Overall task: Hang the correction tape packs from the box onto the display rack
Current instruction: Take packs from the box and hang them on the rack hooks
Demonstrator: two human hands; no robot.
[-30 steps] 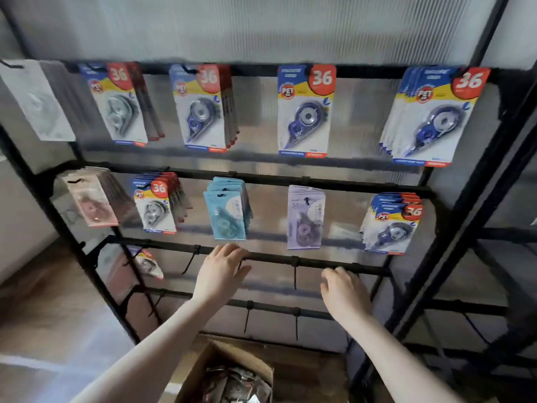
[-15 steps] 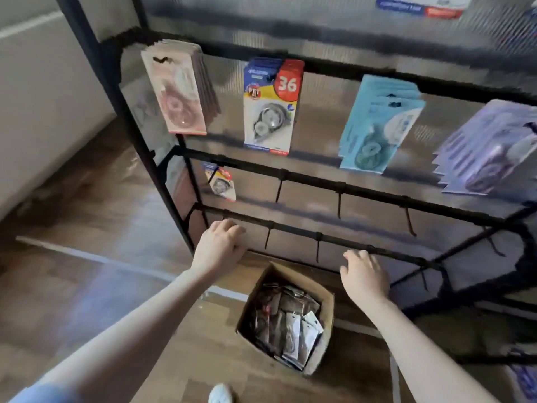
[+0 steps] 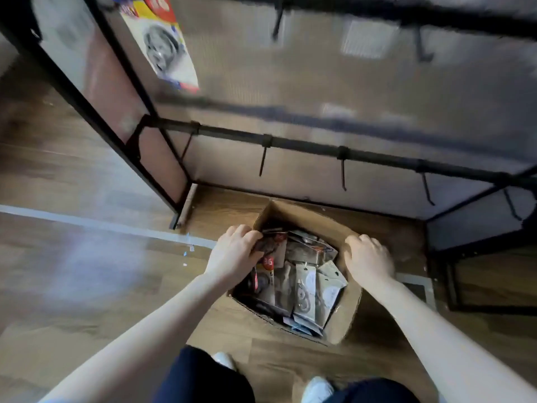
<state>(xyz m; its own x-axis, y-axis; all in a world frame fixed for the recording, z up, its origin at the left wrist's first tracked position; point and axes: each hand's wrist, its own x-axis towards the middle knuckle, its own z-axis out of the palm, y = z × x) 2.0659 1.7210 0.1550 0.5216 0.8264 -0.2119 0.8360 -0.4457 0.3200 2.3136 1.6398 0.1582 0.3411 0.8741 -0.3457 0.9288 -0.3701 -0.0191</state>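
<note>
An open cardboard box (image 3: pixel 345 321) stands on the wooden floor below the black display rack (image 3: pixel 305 148). It holds several correction tape packs (image 3: pixel 305 283), lying loose. My left hand (image 3: pixel 235 254) reaches into the box's left side, and its fingers close on a dark pack with a red corner (image 3: pixel 271 248). My right hand (image 3: pixel 367 258) rests on the box's right rim, fingers curled over the edge. One yellow and red pack (image 3: pixel 164 45) hangs on the rack at upper left.
The rack's lowest bar carries several bare hooks (image 3: pixel 263 164). A black frame post (image 3: pixel 96 112) slants down on the left. Pale tape (image 3: pixel 101 225) runs across the floor. My white shoes (image 3: pixel 316 388) are just in front of the box.
My view has tipped down from the rack to the floor. Both hands dropped from the rack bars to the box; the left went in among the packs, the right onto the rim.
</note>
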